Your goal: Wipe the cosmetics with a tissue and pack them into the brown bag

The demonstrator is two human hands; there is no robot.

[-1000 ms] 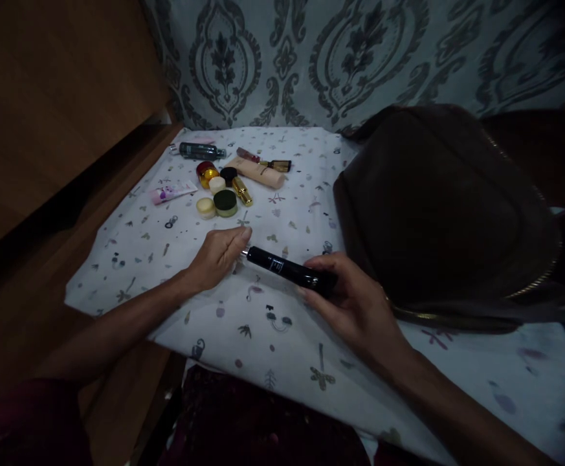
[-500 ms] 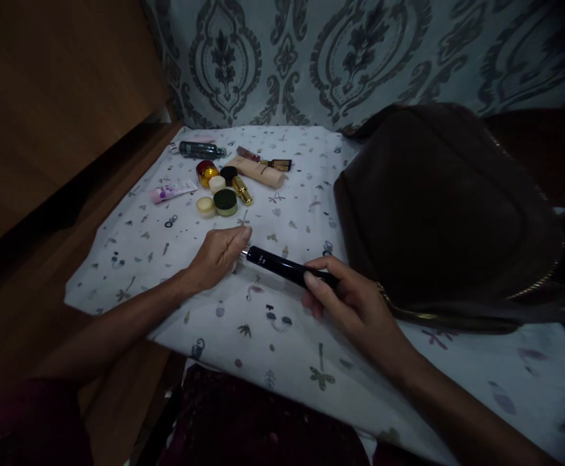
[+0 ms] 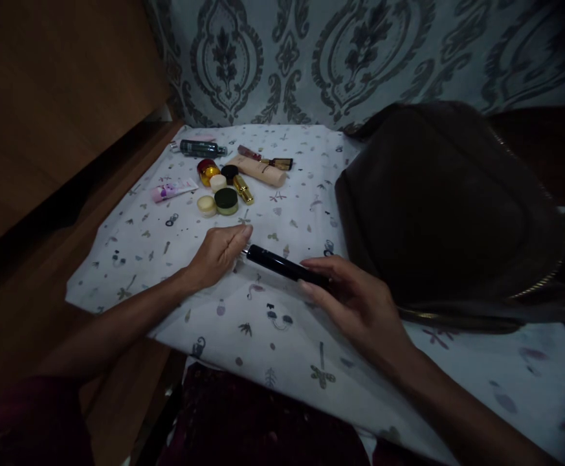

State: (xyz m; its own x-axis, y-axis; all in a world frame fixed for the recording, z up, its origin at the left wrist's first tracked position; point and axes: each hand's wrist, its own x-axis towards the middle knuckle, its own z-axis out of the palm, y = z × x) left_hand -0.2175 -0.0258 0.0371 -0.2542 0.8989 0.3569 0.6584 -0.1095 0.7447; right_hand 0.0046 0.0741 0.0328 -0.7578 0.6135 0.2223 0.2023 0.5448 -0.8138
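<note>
A slim black cosmetic tube [image 3: 282, 264] with a silvery end lies level between my two hands, above the cloth. My left hand [image 3: 218, 254] is closed around its silvery end, which is mostly covered by the fingers. At the other end, my right hand [image 3: 353, 298] grips the black body between thumb and fingers; that tip is hidden in the hand. Just beyond my left hand are a dark-lidded jar [image 3: 226, 201], a small cream-coloured jar [image 3: 207, 206] and a gold bottle [image 3: 243, 189].
A large dark brown bag [image 3: 447, 213] stands on the patterned cloth [image 3: 272, 362] at the right. Farther back lie a beige tube [image 3: 261, 171], a dark bottle [image 3: 202, 149], a red-lidded amber jar [image 3: 208, 172] and a pink-and-white tube [image 3: 173, 190]. Wooden furniture [image 3: 63, 103] borders the left.
My right hand's fingers have shifted and straightened a little on the black tube. The tube has turned about its length, so its white lettering shows less. My left hand stays nearly still.
</note>
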